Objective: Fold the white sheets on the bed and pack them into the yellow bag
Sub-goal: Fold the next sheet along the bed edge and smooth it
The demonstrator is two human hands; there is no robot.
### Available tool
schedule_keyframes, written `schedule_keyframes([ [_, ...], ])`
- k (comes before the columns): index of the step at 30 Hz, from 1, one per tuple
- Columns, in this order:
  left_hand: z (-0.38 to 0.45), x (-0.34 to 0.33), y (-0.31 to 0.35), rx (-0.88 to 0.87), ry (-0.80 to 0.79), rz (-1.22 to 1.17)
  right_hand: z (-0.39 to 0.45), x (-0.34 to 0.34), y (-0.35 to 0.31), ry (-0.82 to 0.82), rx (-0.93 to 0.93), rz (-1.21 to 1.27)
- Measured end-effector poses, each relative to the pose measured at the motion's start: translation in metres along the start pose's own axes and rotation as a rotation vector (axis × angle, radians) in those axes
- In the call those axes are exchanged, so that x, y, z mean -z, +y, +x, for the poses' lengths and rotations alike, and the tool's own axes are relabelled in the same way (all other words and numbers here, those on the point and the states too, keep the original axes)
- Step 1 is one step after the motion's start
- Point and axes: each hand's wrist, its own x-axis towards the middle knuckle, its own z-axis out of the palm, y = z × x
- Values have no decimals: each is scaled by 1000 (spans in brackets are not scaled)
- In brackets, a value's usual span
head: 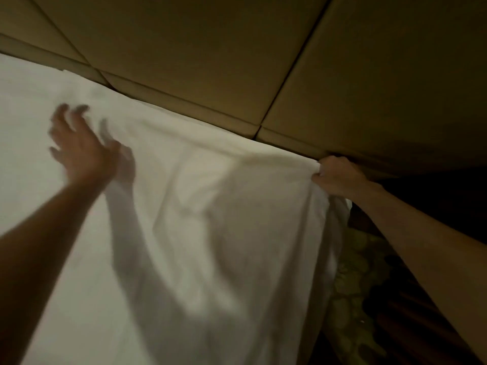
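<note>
Big tan padded panels [210,61] fill the top of the picture, with dark seams running between them. They look like a soft headboard or wall. The room is dim.

Below the panels lies the bed [23,106], covered in white. It takes up the left and middle of the picture. A white sheet [210,206] is spread over it, with soft folds and wrinkles in the middle. The top edge of the sheet runs along the bottom of the panels, from the upper left down toward the right. The right side of the sheet hangs down over the edge of the bed.

The left hand [79,143] is in the left part of the picture, above the sheet. Its fingers are spread wide and a bit bent. It holds nothing. The hand is blurry, so it is hard to tell if it touches the sheet. A dark shadow of the arm falls on the sheet just to the right of it.

The right hand [334,175] is at the right side, close under the panels. Its fingers are curled tight around a bunched corner of the sheet. The cloth pulls into creases toward that hand.

At the lower right, beside the bed, there is a patch of green and yellow patterned stuff [361,285]. It is too dark to tell what it is. Next to it the floor is very dark.
</note>
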Motion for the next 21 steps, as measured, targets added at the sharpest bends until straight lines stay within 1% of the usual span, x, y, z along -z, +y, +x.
schedule_keyframes([
  [1,-25,8,25,-99,-41,-64,-3,-3,3,44,9,38],
  [2,-67,28,73,-221,-83,-104,-5,-6,6,89,9,88],
  [3,-91,26,92,-315,-130,-138,-8,-8,9,130,-14,133],
  [4,-111,16,102,-388,-271,-145,-11,-10,11,156,-51,178],
  [5,-130,9,116,-448,-357,-139,-12,-11,14,166,-71,228],
  [6,-142,1,128,-488,-481,-153,-11,-13,17,173,-69,274],
  [7,-156,-7,142,-541,-534,-166,-10,-14,20,179,-60,317],
  [8,-170,-10,157,-609,-602,-131,-8,-13,23,198,-55,368],
  [9,-186,-16,165,-683,-634,-58,-8,-14,24,225,-49,421],
  [11,-191,-32,167,-759,-628,137,-8,-18,22,317,-86,534],
  [12,-188,-37,164,-770,-614,225,-6,-22,19,383,-121,600],
  [13,-183,-40,164,-754,-603,256,-5,-28,17,465,-158,657],
  [16,-172,-44,170,-619,-680,305,-4,-50,14,643,-254,870],
  [18,-176,-38,180,-537,-692,301,-11,-64,17,634,-376,1105],
  [19,-184,-35,185,-511,-685,278,-18,-71,20,588,-422,1193],
  [21,-209,-28,188,-535,-662,218,-31,-83,25,475,-434,1264],
])
